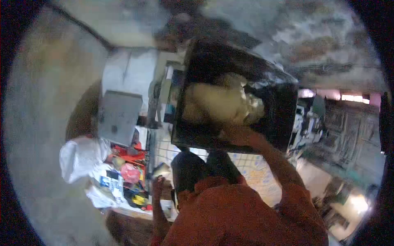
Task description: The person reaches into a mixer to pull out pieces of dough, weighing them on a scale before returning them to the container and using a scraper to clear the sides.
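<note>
Blurred clutter crowds the room behind a black tub (281, 119) of pale lumps (217, 106); under the tub a co-worker's hand (237, 133) meets its rim — grasp unclear — wearer's own hands out of view.

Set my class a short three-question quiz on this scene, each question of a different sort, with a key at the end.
1. True or false: the black tub is empty.
2. Multiple choice: what colour is the shirt of the person below the tub? A green; B orange-red; C white.
3. Short answer: what part of that person reaches up to the tub's lower edge?

Key
1. False: it holds a pale lumpy mass.
2. B.
3. A raised arm; the picture is too blurred to show the grip.
</note>
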Available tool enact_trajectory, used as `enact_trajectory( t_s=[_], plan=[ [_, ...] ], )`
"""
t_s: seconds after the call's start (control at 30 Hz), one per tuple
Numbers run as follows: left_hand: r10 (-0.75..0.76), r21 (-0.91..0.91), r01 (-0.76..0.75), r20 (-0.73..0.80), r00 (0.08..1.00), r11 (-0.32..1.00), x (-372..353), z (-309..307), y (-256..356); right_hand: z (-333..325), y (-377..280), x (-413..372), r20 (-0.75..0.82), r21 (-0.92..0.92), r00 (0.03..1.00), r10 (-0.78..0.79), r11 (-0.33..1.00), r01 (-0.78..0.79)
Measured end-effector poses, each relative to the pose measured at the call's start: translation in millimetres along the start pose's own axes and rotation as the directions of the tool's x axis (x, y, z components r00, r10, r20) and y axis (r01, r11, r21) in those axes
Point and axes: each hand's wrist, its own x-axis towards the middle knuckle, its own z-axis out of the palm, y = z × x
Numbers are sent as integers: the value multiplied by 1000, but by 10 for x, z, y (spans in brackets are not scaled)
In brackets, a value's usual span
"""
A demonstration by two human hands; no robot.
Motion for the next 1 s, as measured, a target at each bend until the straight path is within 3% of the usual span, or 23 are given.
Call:
enact_trajectory(
  t_s=[0.03, 0.07, 0.1, 0.13, 0.17, 0.2, 0.27, 0.3, 0.37, 0.4, 0.43, 0.5, 0.57, 0.6, 0.63, 0.7, 0.73, 0.8, 0.83, 0.9, 0.93, 0.97, 1.0],
  plan=[
    [-33, 12, 34, -75, 997, 999, -44, 6, 280, -288, -9, -17, 73, 28, 997, 20, 999, -22],
    [43, 165, -34, -49, 998, 986, -86, 83, 59, -578, -18, -35, 145, 54, 989, 39, 997, -47],
    [161, 70, -150, -195, 967, 986, -128, 347, -436, -994, -279, 86, 117, -76, 978, 172, 983, -164],
    [59, -72, -78, -237, 970, 994, -207, 463, -472, -1412, -538, 209, 86, -199, 949, 303, 939, -281],
    [-43, -214, -14, -261, 965, 977, -283, 565, -465, -1571, -462, 451, -31, -474, 984, 177, 864, -170],
    [-148, -354, 47, -265, 953, 934, -344, 701, -453, -1730, -385, 693, -147, -718, 988, 45, 682, -138],
    [-94, -235, 21, -303, 948, 972, -561, 1002, -698, -2005, -112, 1346, -55, -965, 949, -312, 261, 30],
    [-69, -43, 60, -262, 963, 997, -750, 1124, -835, -2077, -44, 1564, 15, -977, 926, -378, 193, 95],
    [-404, -640, 160, -255, 878, 751, -1000, 1504, -989, -2155, 188, 1877, 134, -976, 861, -490, 88, 201],
    [-288, -260, 247, -132, 949, 933, -1101, 1302, -695, -2123, 341, 1854, 181, -967, 826, -534, 59, 250],
    [171, 208, -119, -250, 953, 971, -1223, 1585, -952, -2059, 460, 1701, 212, -955, 860, -464, 87, 282],
    [-299, -253, 257, -146, 943, 933, -1580, 1845, -976, -2051, 745, 1388, 279, -928, 906, -319, 154, 340],
    [-296, -294, 262, -81, 952, 919, -1824, 2035, -904, -1961, 1816, 892, 255, -909, 899, -356, 228, 348],
    [-290, -317, 259, -54, 956, 912, -1880, 2153, -848, -1878, 2248, 421, 77, -757, 991, -112, 640, 131],
    [-328, -410, 282, -46, 943, 867, -1889, 2265, -820, -1789, 2667, -41, -2, -452, 979, 202, 874, -181],
    [-403, -576, 322, -14, 915, 752, -1885, 2437, -681, -1820, 2508, -202, -17, -541, 974, 225, 817, -199],
    [-335, -497, 290, -3, 942, 818, -1847, 2509, -660, -1827, 2415, -213, -20, -579, 971, 237, 789, -205],
    [-439, -554, 462, 185, 879, 693, -1691, 2281, -393, -1698, 2081, -609, -53, -622, 947, 316, 731, -279],
    [-478, -553, 543, 274, 834, 631, -1595, 2125, -326, -1635, 1898, -723, 44, -712, 942, 333, 672, -204],
    [-317, -392, 313, 56, 947, 865, -1497, 2263, -769, -1506, 1790, -902, 107, -751, 935, 339, 644, -147],
    [-158, -112, 158, 5, 987, 981, -1366, 2139, -664, -1405, 1801, -981, 119, -741, 941, 317, 659, -128],
    [6, 192, 3, -46, 999, 981, -1221, 1989, -515, -1275, 1840, -1074, 127, -724, 949, 288, 681, -110],
    [-206, -38, 204, -72, 976, 978, -1042, 1649, 151, -1111, 1898, -1175, 127, -707, 957, 259, 701, -96]
  ],
)
